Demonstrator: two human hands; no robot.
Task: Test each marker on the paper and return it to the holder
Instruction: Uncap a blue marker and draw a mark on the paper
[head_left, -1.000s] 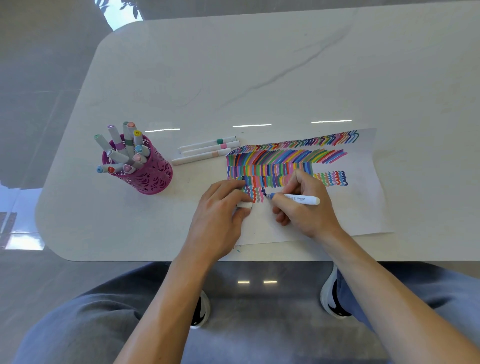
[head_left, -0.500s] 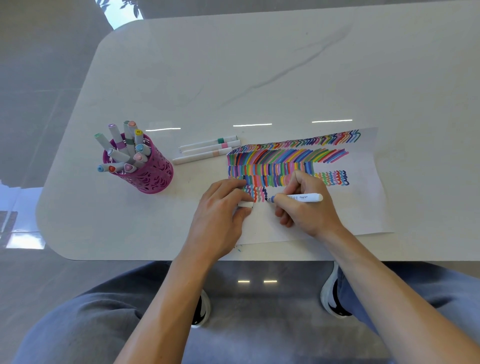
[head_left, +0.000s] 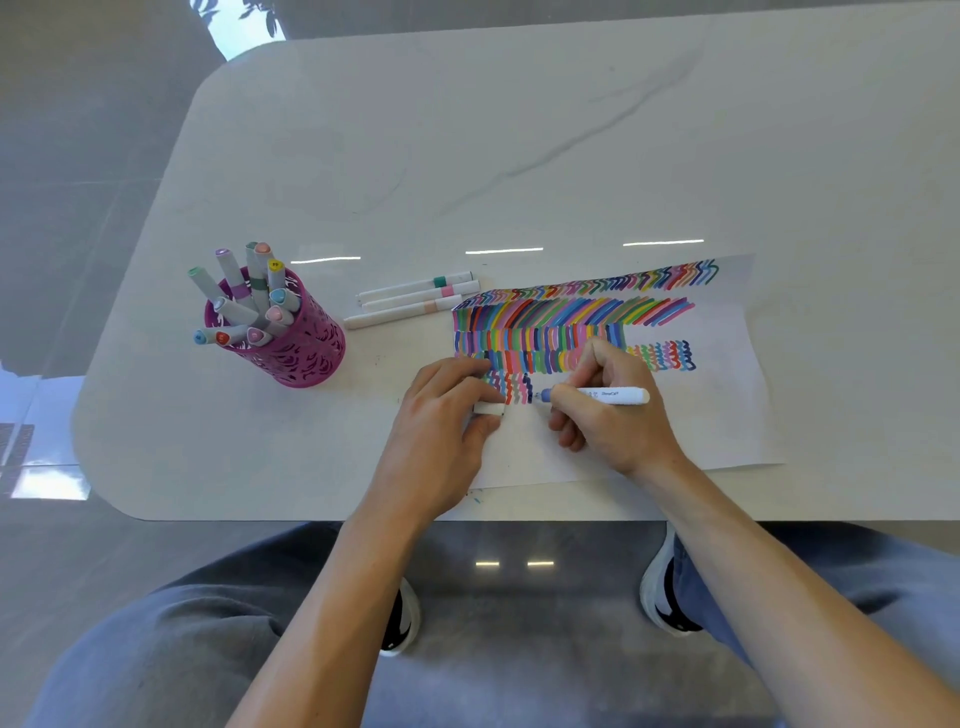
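Mid-test: the right hand (head_left: 613, 421) pinches the white-barrelled blue marker (head_left: 610, 395) in its grip, tip at the scribbled white paper (head_left: 727, 415), the left hand (head_left: 441, 426) pinches a white cap (head_left: 488, 409); recapping, then the pink latticed holder (head_left: 304, 351), should follow.

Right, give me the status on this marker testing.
Done: the white paper is crowded with coloured test strokes, and grey markers stand in the pink perforated holder. In hand: the right hand grips a white blue-tipped marker; the left hand pinches a white cap. Left: three white markers lying beside the holder, possibly untested.
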